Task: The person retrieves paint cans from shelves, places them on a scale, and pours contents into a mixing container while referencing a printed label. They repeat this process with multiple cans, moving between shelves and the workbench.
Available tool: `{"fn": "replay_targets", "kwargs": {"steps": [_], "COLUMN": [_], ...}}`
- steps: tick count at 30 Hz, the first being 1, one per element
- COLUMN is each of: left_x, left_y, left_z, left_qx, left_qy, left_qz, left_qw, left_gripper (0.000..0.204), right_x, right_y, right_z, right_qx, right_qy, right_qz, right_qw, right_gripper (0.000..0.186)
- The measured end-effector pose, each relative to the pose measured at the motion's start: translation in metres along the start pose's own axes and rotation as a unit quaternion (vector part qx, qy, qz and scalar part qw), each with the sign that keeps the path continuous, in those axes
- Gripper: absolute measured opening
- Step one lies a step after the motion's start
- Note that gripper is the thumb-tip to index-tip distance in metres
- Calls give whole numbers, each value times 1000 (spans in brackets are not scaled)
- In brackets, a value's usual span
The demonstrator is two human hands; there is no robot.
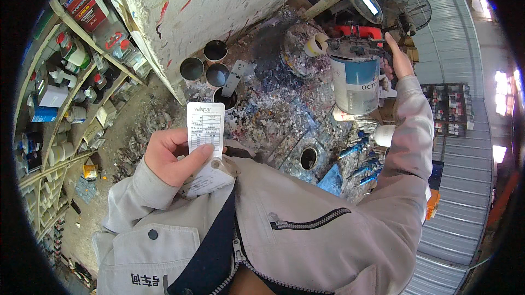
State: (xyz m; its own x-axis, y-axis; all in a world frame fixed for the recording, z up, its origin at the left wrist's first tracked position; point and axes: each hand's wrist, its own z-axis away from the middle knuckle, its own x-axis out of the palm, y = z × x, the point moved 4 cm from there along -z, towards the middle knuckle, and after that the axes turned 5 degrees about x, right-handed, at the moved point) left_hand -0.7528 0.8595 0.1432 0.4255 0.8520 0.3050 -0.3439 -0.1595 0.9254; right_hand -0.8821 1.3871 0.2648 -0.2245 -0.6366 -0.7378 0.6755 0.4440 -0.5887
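My left hand (176, 158) is closed on a white printed paper label (203, 128) with more paper behind it, low in front of my jacket. My right hand (399, 57) grips the dark pouring lid (356, 46) of a blue-and-white paint can (354, 90) at the right; its fingers are partly hidden. Behind the can, a pale small container (315, 45) sits by a paint-crusted round platform (295, 49) beside a digital scale display (367, 4). Several open pots (191, 68) with dark contents stand left of centre, one with a pale perforated strip (234, 76) in it.
Shelves (54, 103) of bottles and containers line the left. A paint-spattered wall (202, 0) rises behind the bench (273, 120). Right are a fan (404, 10), a rack (454, 109) of small items, spray guns (355, 147), a white container (384, 135) and corrugated panelling (454, 229).
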Motion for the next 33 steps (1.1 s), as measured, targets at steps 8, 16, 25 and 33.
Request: {"fn": "replay_targets", "kwargs": {"steps": [8,16,25,33], "left_x": [2,2,1,3], "left_y": [2,2,1,-3], "left_z": [1,1,0,0], "left_qx": [-6,9,7,3], "left_qy": [1,-7,-6,-3], "left_qz": [6,4,-11,8], "left_qw": [1000,1000,1000,1000], "left_gripper": [20,21,21,21], "right_x": [-2,-4,-3,-1], "right_y": [8,14,8,5], "right_z": [-8,-15,-2,2], "right_qx": [-22,-23,-6,-12], "right_qy": [-7,-36,9,24], "right_qz": [-41,-67,12,12], "right_qw": [999,997,1000,1000], "right_gripper": [65,55,66,72]}}
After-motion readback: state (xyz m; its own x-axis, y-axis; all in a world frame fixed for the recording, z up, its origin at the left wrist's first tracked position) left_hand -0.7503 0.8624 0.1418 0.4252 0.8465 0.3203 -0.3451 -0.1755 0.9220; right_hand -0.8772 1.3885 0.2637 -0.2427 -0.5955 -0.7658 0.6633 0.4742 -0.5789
